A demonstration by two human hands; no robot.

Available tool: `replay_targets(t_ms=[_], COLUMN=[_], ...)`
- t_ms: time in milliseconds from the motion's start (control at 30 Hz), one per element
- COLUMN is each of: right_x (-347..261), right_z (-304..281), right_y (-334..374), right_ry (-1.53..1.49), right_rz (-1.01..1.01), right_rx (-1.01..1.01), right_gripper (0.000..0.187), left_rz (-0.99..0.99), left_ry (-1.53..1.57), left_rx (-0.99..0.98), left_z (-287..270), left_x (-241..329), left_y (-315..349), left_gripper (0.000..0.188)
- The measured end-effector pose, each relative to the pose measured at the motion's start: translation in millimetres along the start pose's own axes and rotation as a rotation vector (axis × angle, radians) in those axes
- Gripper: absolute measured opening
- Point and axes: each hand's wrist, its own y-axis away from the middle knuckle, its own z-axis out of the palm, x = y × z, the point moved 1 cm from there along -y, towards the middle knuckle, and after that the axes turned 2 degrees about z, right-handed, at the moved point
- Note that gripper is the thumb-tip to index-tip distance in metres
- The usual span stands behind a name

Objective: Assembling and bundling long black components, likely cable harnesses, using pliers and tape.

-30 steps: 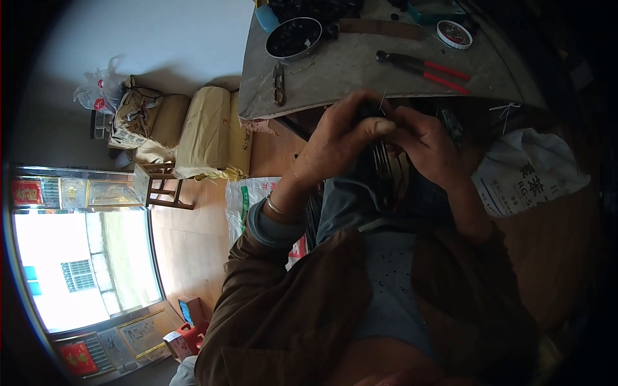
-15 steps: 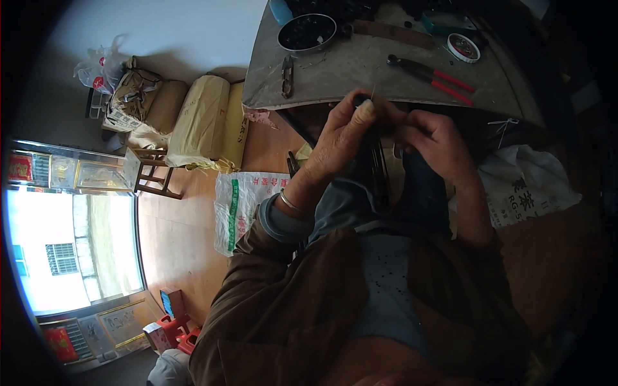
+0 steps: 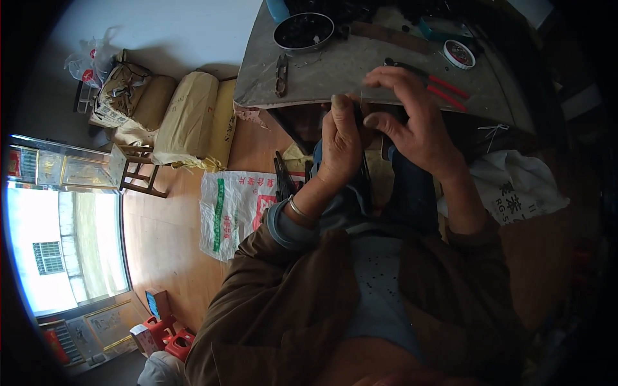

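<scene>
My left hand (image 3: 341,141) is closed at the near edge of the table, its thumb pointing up. It grips a bundle of thin black rods (image 3: 365,174), which hangs down between my legs; my fingers hide its upper end. A fine wire or needle (image 3: 361,95) sticks up beside the left thumb. Just to the right, my right hand (image 3: 418,122) is open, with thumb and fingers spread apart and nothing visible in it. Beyond its fingers lie red-handled pliers (image 3: 445,90) on the table.
On the grey table (image 3: 254,80) are a pan of black pieces (image 3: 304,32), a dark metal tool (image 3: 281,76), a flat brown bar (image 3: 389,37) and a round white dish (image 3: 459,55). More black rods (image 3: 282,177) lie on a white sack (image 3: 215,206). Another sack (image 3: 515,186) is at right.
My right hand has come away from the left, lifted toward the table and spread its fingers. My left hand keeps its grip, turned slightly. The whole view has shifted a little.
</scene>
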Motion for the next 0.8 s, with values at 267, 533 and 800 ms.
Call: replay_targets(t_ms=[267, 533, 800], right_x=[7.5, 23.9, 149.5], right_z=[-2.6, -12.5, -53.7], right_y=[1.0, 11.3, 30.2], right_ry=[0.2, -0.131, 0.632], right_rz=[-0.052, 0.357, 0.183], right_rx=[-0.094, -0.238, -0.194], right_gripper=[0.023, 0.016, 0.025], left_rz=[0.032, -0.14, -0.08], left_ry=[-0.041, -0.01, 0.065], left_rx=[0.007, 0.086, 0.035], left_z=[9.3, 16.0, 9.4], left_x=[-6.4, -11.6, -10.1], left_y=[2.3, -1.4, -7.7], left_gripper=[0.056, 0.062, 0.058])
